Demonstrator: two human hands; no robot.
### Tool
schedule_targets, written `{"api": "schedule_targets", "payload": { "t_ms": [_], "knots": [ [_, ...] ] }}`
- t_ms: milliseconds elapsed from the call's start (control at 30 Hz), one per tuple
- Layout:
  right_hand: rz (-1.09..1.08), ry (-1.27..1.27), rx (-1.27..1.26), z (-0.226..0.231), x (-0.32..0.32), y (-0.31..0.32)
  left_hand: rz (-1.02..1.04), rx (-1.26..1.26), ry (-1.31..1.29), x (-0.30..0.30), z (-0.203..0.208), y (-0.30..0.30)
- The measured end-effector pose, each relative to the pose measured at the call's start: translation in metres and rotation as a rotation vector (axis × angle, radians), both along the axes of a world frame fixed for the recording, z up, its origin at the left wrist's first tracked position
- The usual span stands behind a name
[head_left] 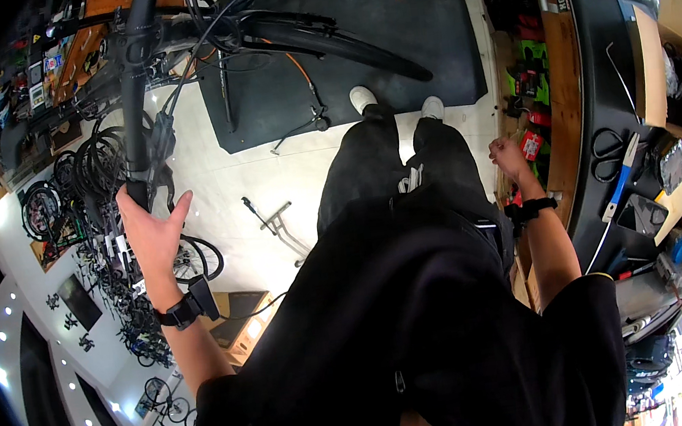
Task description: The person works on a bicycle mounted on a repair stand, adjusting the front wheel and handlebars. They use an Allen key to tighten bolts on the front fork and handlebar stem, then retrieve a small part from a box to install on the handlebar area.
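At the left, a black bicycle handlebar [135, 102] runs down toward me and ends in a dark grip. My left hand [153, 234] is at the end of this grip, its thumb standing away and its other fingers mostly hidden round the bar. A brake lever [163, 141] sits close beside the grip. Out to the right, my right hand [509, 158] hangs with curled fingers beside the workbench. Whatever those fingers may hold is too small to make out. The bicycle's front tyre [365, 58] reaches across the dark mat.
A black mat [428, 23] covers the floor ahead. A floor pump [319, 118] and a metal stand [279, 225] are on the floor. On the bench at right lie scissors [606, 155], a blue-handled tool [622, 177] and an open cardboard box [649, 69]. Several bicycles line the left.
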State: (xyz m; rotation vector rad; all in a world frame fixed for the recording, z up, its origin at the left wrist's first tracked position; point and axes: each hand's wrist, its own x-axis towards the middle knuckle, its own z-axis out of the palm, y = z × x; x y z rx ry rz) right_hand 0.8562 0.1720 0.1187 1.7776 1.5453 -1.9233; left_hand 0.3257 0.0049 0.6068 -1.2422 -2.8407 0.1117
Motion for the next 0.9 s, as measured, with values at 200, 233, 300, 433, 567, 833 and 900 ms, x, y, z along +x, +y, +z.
{"api": "schedule_targets", "payload": {
  "t_ms": [200, 233, 300, 433, 567, 833, 900],
  "knots": [
    [-0.052, 0.024, 0.006, 0.009, 0.000, 0.008, -0.013, -0.014, 0.027, -0.004, -0.002, -0.003],
    [-0.090, 0.023, 0.014, 0.010, -0.001, 0.008, -0.013, -0.011, 0.028, -0.005, -0.004, -0.002],
    [-0.060, 0.004, 0.041, 0.014, 0.001, 0.008, -0.016, -0.024, 0.045, -0.006, -0.006, -0.002],
    [-0.053, -0.005, 0.071, 0.009, 0.004, 0.004, -0.048, 0.035, 0.011, -0.005, -0.001, -0.001],
    [-0.060, -0.025, 0.113, -0.004, 0.008, -0.003, -0.051, 0.043, 0.008, -0.011, -0.005, -0.005],
    [-0.068, -0.019, 0.088, -0.007, 0.007, -0.015, -0.069, 0.030, 0.002, -0.011, -0.004, -0.003],
    [-0.046, -0.013, 0.088, -0.002, 0.009, -0.016, -0.044, 0.026, -0.004, -0.013, -0.005, -0.007]
  ]
}}
